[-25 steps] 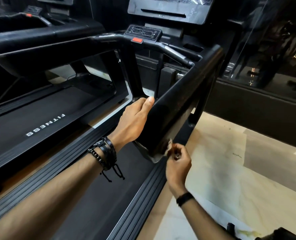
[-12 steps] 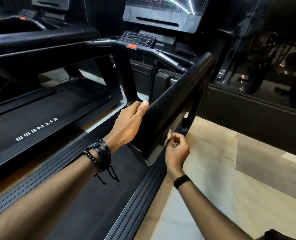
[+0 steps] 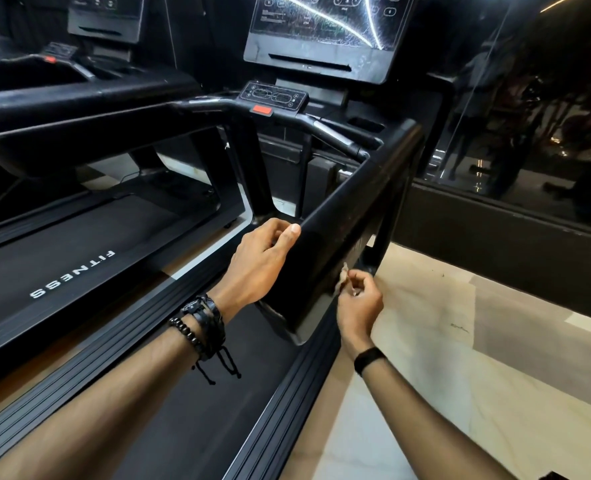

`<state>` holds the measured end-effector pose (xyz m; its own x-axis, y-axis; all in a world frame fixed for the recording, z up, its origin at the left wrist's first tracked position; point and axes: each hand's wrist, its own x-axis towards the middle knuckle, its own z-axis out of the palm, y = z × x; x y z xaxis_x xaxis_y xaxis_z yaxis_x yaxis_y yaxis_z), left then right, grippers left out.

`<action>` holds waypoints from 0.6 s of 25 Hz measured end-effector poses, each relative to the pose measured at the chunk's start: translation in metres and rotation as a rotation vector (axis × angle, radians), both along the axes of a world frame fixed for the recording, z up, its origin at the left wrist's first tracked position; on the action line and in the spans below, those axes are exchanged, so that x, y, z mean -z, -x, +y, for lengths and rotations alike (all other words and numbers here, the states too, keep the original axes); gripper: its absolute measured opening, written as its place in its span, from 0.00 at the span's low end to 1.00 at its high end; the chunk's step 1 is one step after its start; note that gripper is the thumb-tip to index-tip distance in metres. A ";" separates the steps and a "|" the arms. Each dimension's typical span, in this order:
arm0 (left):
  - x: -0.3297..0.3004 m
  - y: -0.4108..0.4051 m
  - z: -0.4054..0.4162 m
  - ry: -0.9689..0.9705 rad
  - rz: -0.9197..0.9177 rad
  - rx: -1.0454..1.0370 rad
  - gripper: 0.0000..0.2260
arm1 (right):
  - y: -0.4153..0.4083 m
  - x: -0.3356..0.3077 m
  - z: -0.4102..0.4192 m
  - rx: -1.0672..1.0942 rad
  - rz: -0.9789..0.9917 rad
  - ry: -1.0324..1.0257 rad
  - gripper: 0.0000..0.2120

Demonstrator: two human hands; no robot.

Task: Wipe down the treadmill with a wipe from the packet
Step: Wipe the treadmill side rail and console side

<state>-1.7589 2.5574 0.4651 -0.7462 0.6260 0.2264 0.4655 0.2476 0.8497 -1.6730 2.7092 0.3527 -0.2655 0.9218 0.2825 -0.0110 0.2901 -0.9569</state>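
Note:
I stand on a black treadmill whose right side handrail [image 3: 352,206] runs from the console down toward me. My left hand [image 3: 262,263] grips the near end of that handrail, thumb on its top edge. My right hand [image 3: 358,303] pinches a small crumpled, dirty wipe [image 3: 341,277] and presses it against the outer face of the handrail panel, near its lower edge. The wipe packet is not in view. The console screen [image 3: 321,32] and red stop button [image 3: 262,109] are ahead.
A second treadmill with "FITNESS" on its belt [image 3: 72,271] stands to the left. The ribbed side rails [image 3: 287,403] flank the belt under me. Pale tiled floor [image 3: 460,341] lies to the right, bounded by a dark glass wall [image 3: 529,116].
My right hand with the wipe has slid a little up and forward along the outer handrail panel. The left hand keeps its grip. The camera has tilted up, showing more console.

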 end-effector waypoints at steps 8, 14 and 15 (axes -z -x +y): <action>0.001 0.000 0.002 -0.043 -0.001 -0.003 0.16 | -0.031 0.020 -0.039 -0.088 0.004 -0.160 0.14; 0.000 0.000 0.002 -0.034 0.015 -0.019 0.14 | 0.013 -0.015 0.018 0.050 -0.026 0.013 0.08; 0.001 0.000 0.003 -0.040 0.018 -0.020 0.14 | 0.012 -0.021 0.012 0.056 -0.014 -0.056 0.09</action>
